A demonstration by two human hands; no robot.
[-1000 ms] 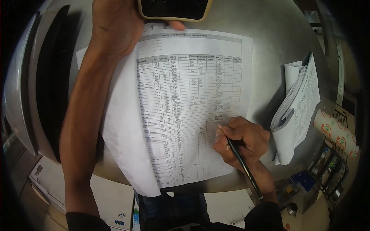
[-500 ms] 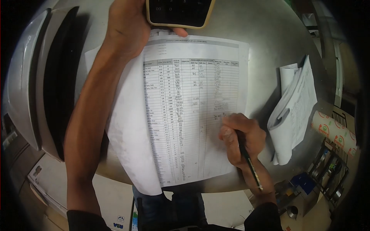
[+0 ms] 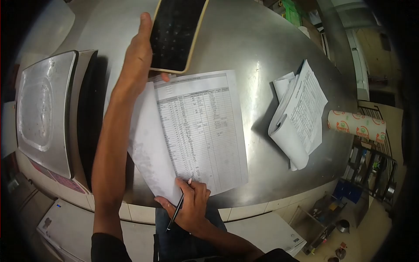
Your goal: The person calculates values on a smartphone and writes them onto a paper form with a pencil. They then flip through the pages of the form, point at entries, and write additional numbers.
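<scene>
My left hand holds a phone with a pale yellowish case, thumb along its left side. A keypad shows faintly on its dark screen. Below it, a printed stock sheet with a table and handwritten figures lies on the metal table. The left part of the papers is a folded-over blank page. My right hand is at the sheet's lower edge, fingers on the paper and thumb by the folded page's corner. A slim dark pencil is held between its fingers, pointing down-left.
A scale with a metal plate stands at the left. Another folded bundle of printed papers lies on the right of the steel table. Beyond that are a patterned roll and a rack with pans. A white appliance is below the table edge.
My right hand has moved from the sheet's right-hand columns down-left to its lower edge, still with the pencil. More of the phone shows as the view has shifted, and its keypad is dimmer.
</scene>
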